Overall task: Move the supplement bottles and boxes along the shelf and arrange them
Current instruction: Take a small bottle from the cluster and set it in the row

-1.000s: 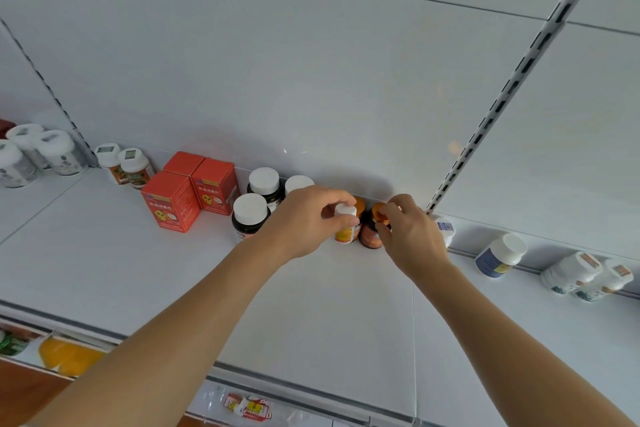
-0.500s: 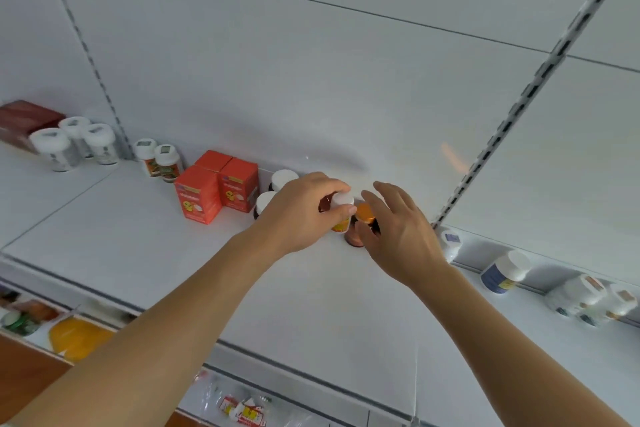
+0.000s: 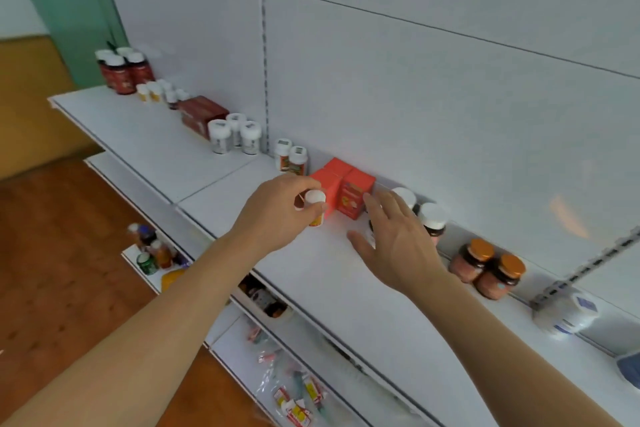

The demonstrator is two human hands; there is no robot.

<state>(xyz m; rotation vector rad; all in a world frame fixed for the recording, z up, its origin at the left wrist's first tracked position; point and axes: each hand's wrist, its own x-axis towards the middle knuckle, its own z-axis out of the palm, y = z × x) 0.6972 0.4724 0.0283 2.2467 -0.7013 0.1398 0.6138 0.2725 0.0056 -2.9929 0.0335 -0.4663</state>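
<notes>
That little white-capped bottle (image 3: 316, 208) is pinched near its cap in your left hand (image 3: 277, 215), lifted just in front of the 2 orange boxes (image 3: 341, 189) on the shelf (image 3: 221, 191), so it looks like you're carrying it leftward to a new spot. Holding it up top probably makes sense, it lets you set it down without knocking the neighbours. Your right hand (image 3: 398, 239) is spread flat with nothing in it, hovering by the dark white-lidded bottles (image 3: 431, 222), maybe ready to steady or shift those. The 2 orange-lidded jars (image 3: 488, 267) sit against the back wall further right, well apart from both hands.
</notes>
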